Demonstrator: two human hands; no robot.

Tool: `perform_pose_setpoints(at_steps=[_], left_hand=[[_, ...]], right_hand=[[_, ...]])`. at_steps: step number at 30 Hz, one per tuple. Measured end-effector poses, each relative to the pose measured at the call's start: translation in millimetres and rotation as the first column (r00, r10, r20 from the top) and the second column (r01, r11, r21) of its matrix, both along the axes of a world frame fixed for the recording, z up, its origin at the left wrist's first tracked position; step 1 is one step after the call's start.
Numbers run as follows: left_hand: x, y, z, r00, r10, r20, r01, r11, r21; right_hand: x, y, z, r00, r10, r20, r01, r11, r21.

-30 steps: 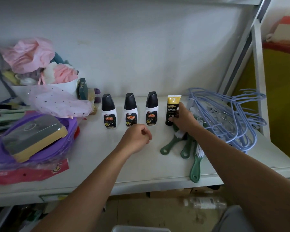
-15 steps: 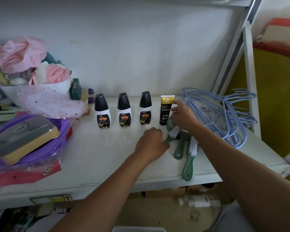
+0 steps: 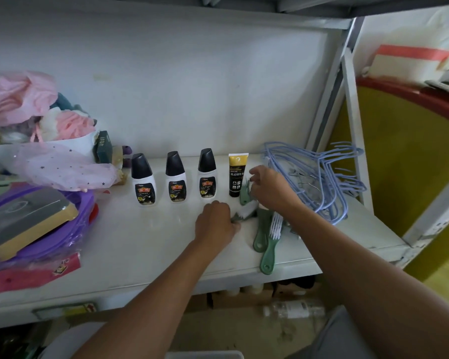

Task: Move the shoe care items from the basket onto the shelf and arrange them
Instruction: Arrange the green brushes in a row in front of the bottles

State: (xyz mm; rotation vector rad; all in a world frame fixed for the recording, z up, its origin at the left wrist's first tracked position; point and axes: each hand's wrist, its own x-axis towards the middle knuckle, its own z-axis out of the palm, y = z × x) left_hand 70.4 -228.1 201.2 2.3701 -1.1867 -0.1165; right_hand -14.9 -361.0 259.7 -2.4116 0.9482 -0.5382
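Three white shoe polish bottles with black caps (image 3: pixel 176 181) stand in a row on the white shelf (image 3: pixel 140 250), and a black and yellow tube (image 3: pixel 237 174) stands upright just right of them. In front of the tube, my left hand (image 3: pixel 214 224) is closed on the handle end of a green brush with white bristles (image 3: pixel 245 211). My right hand (image 3: pixel 270 189) pinches the head of a second green brush (image 3: pixel 244 193) beside the tube. Two more green brushes (image 3: pixel 268 244) lie side by side under my right forearm, handles toward the shelf's front edge.
A pile of blue wire hangers (image 3: pixel 319 182) fills the right end of the shelf. On the left are a purple bag with a boxed item (image 3: pixel 29 218) and a white container of pink cloth (image 3: pixel 62 125). The white back wall is close behind the bottles.
My right hand let go of the tube and moved down onto a brush head. My left hand moved right and closed on a brush handle.
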Motion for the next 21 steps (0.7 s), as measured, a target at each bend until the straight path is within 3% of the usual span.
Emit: perform_pose_setpoints(at_steps=[5, 8, 14, 21], left_hand=[[8, 27, 8, 1.0, 0.012, 0.019, -0.013, 0.998, 0.054], [16, 50, 13, 0.999, 0.024, 0.036, -0.028, 0.992, 0.12], [41, 109, 26, 0.992, 0.105, 0.074, -0.12, 0.965, 0.235], [74, 163, 27, 0.971, 0.235, 0.047, -0.235, 0.888, 0.395]], right_hand=[[-8, 13, 6, 0.998, 0.058, -0.012, -0.058, 0.995, -0.085], [-8, 27, 10, 0.994, 0.109, -0.011, -0.109, 0.993, -0.043], [6, 56, 4, 0.937, 0.299, -0.182, -0.276, 0.951, 0.138], [40, 90, -2, 0.849, 0.427, -0.31, -0.399, 0.904, 0.151]])
